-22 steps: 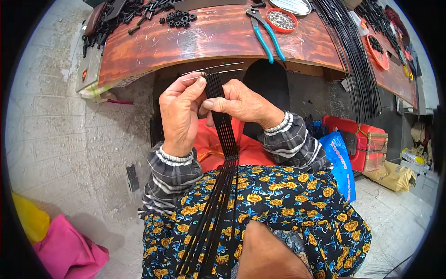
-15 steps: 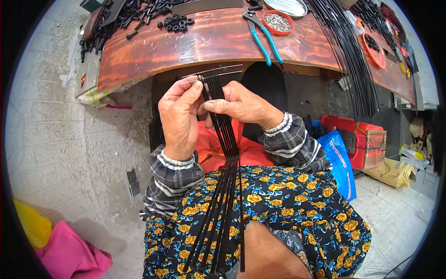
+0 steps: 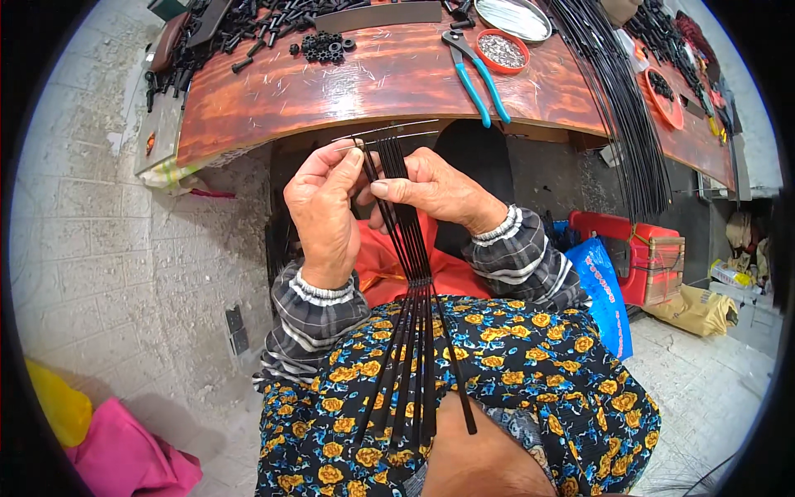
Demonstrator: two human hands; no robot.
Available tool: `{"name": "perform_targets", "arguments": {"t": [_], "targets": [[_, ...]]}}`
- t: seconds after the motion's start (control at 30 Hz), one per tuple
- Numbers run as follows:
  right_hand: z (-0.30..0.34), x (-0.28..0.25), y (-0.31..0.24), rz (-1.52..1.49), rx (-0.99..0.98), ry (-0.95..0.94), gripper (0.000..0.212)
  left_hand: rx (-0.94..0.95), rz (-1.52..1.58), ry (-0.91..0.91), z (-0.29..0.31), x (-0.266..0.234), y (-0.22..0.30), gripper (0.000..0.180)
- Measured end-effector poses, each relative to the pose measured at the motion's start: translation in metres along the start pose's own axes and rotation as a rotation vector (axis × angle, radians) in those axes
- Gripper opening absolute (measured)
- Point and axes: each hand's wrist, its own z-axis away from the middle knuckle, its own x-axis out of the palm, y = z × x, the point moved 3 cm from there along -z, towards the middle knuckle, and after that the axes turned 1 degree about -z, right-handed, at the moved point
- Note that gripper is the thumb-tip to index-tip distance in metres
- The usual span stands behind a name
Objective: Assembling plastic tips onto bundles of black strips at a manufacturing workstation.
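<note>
Both hands are busy with a bunch of long black rods (image 3: 414,248), held up in front of the lap, just off the near edge of the table. The step in hand looks like handling the rods one by one near their tips. The left hand (image 3: 323,207) has its thumb and first finger pinched close on a rod at the left side, a little apart from the rest. The right hand (image 3: 439,186) has its thumb bent over the front of the row; its other fingers are mostly hidden, so I cannot tell how they curl. Two thin silver wires (image 3: 422,124) cross the rods near the far tips, but I cannot tell if they go through. Lower down, the rods bunch up, then fan out over the flowery cloth (image 3: 513,348). I think the next move calls for a steady right hand and a light left pinch. On the shiny red-brown table (image 3: 248,108) are blue-handled pliers (image 3: 472,94), a red dish (image 3: 505,72) of silver bits and piles of black parts (image 3: 325,50). More black rods (image 3: 638,132) hang off it at right. A blue bag (image 3: 603,290) is at right, and pink cloth (image 3: 132,447) is near left.
</note>
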Motion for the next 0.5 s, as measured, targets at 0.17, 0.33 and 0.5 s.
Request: {"name": "perform_targets", "arguments": {"t": [0.17,0.33,0.5], "targets": [[-0.001,0.003,0.003,-0.126,-0.054,0.002,0.03,-0.012,0.045,-0.032,0.001,-0.006,-0.002,0.014],[0.0,0.001,0.007,-0.117,-0.067,0.011,0.031,-0.073,0.115,-0.023,0.005,0.006,0.003,0.016],[0.002,0.003,0.004,-0.106,-0.033,0.015,0.031,0.022,-0.032,0.046,-0.003,0.003,0.001,0.019]]}}
